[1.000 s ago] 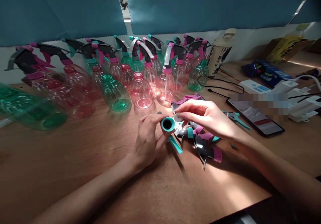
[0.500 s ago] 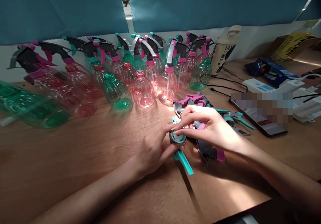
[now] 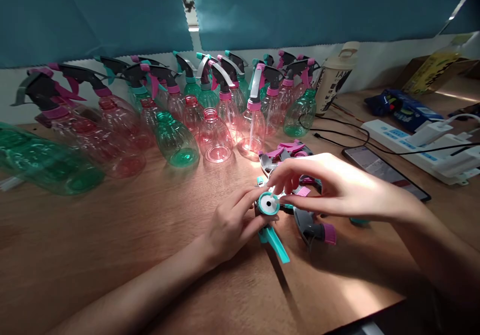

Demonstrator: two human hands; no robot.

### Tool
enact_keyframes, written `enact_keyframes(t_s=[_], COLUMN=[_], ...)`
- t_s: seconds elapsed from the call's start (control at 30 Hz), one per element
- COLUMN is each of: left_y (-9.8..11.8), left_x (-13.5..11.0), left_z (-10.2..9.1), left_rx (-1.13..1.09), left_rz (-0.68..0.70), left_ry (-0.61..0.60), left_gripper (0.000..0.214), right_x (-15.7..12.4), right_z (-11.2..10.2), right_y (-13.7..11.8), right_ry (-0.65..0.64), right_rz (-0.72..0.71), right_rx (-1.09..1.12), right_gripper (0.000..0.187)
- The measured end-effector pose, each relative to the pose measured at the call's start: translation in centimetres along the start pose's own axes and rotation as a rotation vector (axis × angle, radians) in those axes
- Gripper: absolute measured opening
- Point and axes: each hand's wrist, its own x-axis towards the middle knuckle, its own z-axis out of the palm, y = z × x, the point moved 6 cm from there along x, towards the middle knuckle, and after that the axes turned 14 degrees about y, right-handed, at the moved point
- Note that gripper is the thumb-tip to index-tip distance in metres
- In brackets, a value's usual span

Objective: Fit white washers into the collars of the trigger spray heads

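My left hand (image 3: 230, 225) grips a spray trigger head (image 3: 275, 245) with a teal collar and a teal lever. Its collar faces up toward me, showing a white disc with a dark hole in the middle. Close above the collar is my right hand (image 3: 330, 182), thumb and forefinger apart; the forefinger's tip is near the rim, and whether it touches cannot be told. Under and behind the right hand lies a pile of loose spray heads, among them a dark grey one with a pink collar (image 3: 329, 234).
Several pink and green spray bottles stand behind, some with heads fitted, such as an open pink bottle (image 3: 216, 140). A green bottle (image 3: 52, 170) lies at left. On the right are a phone (image 3: 390, 170), a power strip (image 3: 393, 132), black cables and a cream bottle (image 3: 335, 75).
My right hand's fingers have come off the collar and spread, and the hand has shifted right. The white disc in the collar now shows. My left hand stays almost still.
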Motion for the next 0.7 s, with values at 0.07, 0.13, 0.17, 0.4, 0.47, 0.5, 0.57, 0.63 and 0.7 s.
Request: enact_keyframes(t_s=[0.07, 0.13, 0.17, 0.4, 0.47, 0.5, 0.57, 0.63, 0.7], left_y=[0.0, 0.1, 0.1, 0.0, -0.1, -0.2, -0.3, -0.4, -0.5], left_x=[0.0, 0.1, 0.1, 0.2, 0.3, 0.3, 0.3, 0.3, 0.3], left_z=[0.0, 0.0, 0.0, 0.0, -0.1, -0.1, 0.1, 0.2, 0.3], left_rx=[0.004, 0.016, 0.023, 0.029, 0.018, 0.011, -0.004, -0.019, -0.036], left_rz=[0.01, 0.011, 0.006, -0.027, -0.039, -0.049, -0.071, -0.087, -0.089], left_ry=[0.005, 0.003, -0.001, -0.03, -0.024, -0.025, -0.04, -0.066, -0.074], left_gripper=[0.029, 0.03, 0.03, 0.019, 0.017, 0.017, 0.015, 0.015, 0.015], right_x=[0.2, 0.6, 0.8, 2.0, 2.2, 2.2, 2.2, 2.2, 2.3], right_z=[0.2, 0.6, 0.7, 1.2, 1.3, 1.3, 1.4, 1.6, 1.6], right_y=[-0.5, -0.9, -1.1, -2.3, -2.5, -2.5, -2.4, -2.0, -1.4], right_ry=[-0.067, -0.116, -0.128, -0.159, -0.153, -0.146, -0.144, -0.157, -0.163], right_rz=[-0.022, -0.036, -0.041, -0.107, -0.119, -0.124, -0.133, -0.135, -0.134], right_rx=[-0.038, -0.086, -0.117, -0.316, -0.322, -0.316, -0.298, -0.288, -0.276], right_gripper=[0.02, 0.021, 0.023, 0.03, 0.031, 0.033, 0.039, 0.043, 0.042])
